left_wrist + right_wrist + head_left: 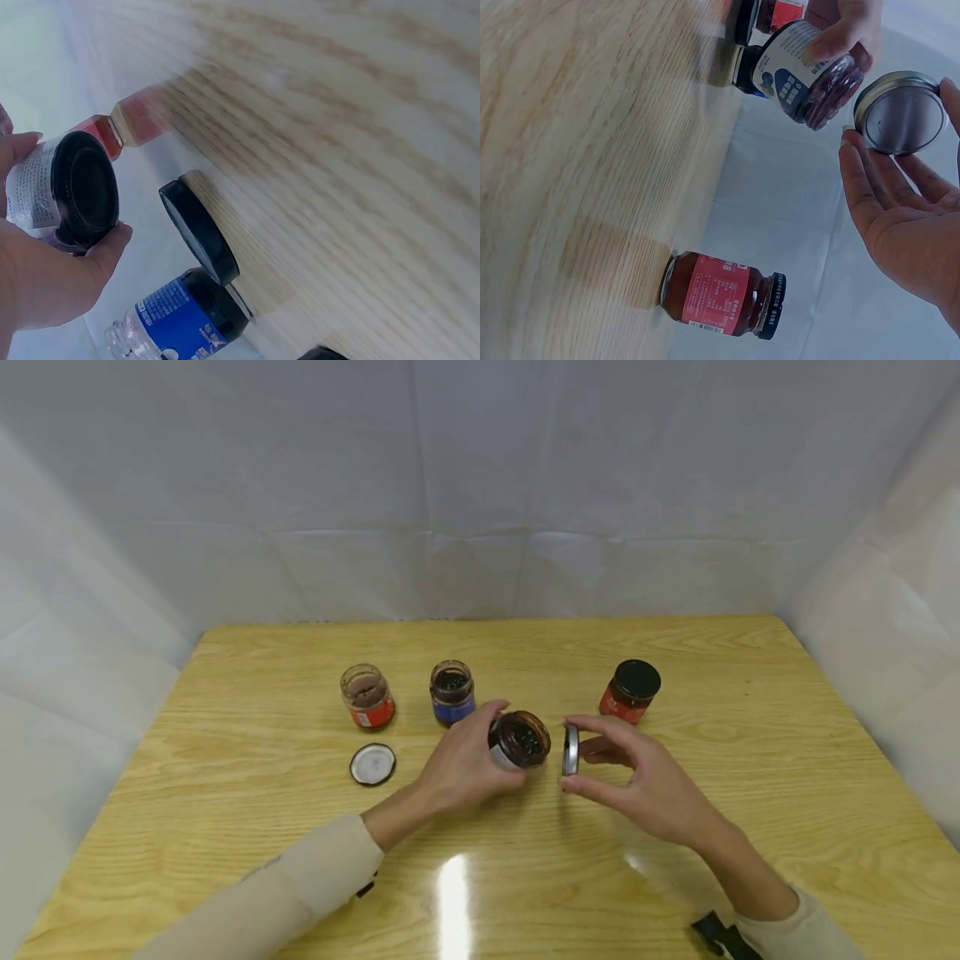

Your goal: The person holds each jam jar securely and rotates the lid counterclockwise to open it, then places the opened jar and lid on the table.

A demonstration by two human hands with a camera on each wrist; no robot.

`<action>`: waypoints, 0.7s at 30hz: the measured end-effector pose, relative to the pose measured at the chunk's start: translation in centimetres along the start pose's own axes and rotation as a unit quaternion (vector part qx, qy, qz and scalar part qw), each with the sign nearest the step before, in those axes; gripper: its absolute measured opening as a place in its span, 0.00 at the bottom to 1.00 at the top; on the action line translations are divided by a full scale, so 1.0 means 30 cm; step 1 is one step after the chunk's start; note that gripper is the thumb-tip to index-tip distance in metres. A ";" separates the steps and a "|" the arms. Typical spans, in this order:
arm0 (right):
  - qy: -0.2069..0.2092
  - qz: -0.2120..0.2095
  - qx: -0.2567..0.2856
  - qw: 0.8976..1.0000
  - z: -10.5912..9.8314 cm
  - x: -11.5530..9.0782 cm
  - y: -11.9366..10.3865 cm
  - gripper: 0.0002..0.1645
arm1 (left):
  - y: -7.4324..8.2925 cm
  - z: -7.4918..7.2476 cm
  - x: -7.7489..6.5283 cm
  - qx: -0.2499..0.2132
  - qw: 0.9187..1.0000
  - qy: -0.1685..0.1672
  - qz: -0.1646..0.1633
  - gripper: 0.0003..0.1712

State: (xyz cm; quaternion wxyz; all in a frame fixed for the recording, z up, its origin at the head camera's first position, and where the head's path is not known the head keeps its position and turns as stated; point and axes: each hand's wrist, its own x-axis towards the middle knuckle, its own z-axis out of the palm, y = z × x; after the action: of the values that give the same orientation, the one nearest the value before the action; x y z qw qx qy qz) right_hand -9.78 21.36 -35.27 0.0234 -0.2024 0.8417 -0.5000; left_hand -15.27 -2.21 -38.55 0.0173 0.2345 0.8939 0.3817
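In the head view, my left hand (pixel 468 760) grips an uncapped glass jar (pixel 517 741) with dark contents, its mouth tilted toward the right. The right wrist view shows this jar's white label (pixel 791 67) with a dark blue picture. My right hand (pixel 645 777) pinches a round metal lid (pixel 571 750) by its rim between thumb and fingertips. Held on edge, the lid is a short gap to the right of the jar's mouth; its silvery inner face (pixel 906 120) shows in the right wrist view.
Behind the left hand stand an uncapped blue-labelled jar (pixel 452 693) and an uncapped red-labelled jar (pixel 367 697). A loose lid (pixel 372 764) lies white inside up before them. A red-labelled jar with black lid (pixel 632 691) stands beyond the right hand on the wooden table (pixel 247 710).
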 end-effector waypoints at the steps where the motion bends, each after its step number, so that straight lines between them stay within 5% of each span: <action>1: 0.001 0.001 0.000 1.000 -0.001 -0.001 0.002 0.35 | -0.001 0.003 0.006 0.001 1.000 -0.004 -0.004 0.47; 21: 0.006 0.021 -0.015 1.000 -0.012 -0.021 0.025 0.35 | -0.005 0.046 0.083 0.007 0.998 -0.016 -0.053 0.44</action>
State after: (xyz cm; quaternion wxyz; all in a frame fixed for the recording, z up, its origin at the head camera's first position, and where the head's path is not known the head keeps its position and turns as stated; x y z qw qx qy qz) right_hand -9.53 22.19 -35.84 0.0261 -0.1821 0.8532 -0.4880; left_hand -17.25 -0.29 -39.25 0.0499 0.1924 0.9075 0.3700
